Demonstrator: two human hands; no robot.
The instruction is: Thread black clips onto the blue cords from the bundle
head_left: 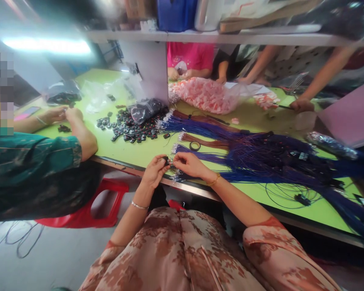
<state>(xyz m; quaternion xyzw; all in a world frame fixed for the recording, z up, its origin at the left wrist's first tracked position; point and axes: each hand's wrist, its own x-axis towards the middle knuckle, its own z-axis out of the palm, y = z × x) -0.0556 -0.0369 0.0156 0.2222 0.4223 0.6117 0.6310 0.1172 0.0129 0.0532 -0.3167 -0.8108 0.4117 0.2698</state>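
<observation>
Head camera, centre of the frame: the left hand (155, 169) pinches a small black part (166, 161) between nearly closed fingers. Just beside it, the right hand (186, 163) has bunched fingertips, their hold unclear.

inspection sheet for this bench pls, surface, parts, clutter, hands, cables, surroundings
surface: green table, mostly covered toward the right
parts: black part in the left hand
clutter: heap of black parts, dark bag, pink bag, tape among the wires
hands: left grips the black part; right hand pinches close beside it, grip too small to tell
cables: blue wires and brown wires heaped at the right; loose cables on the floor at left
surroundings: co-worker in teal at left, red stool, people across, shelf above; spills: nothing seen
</observation>
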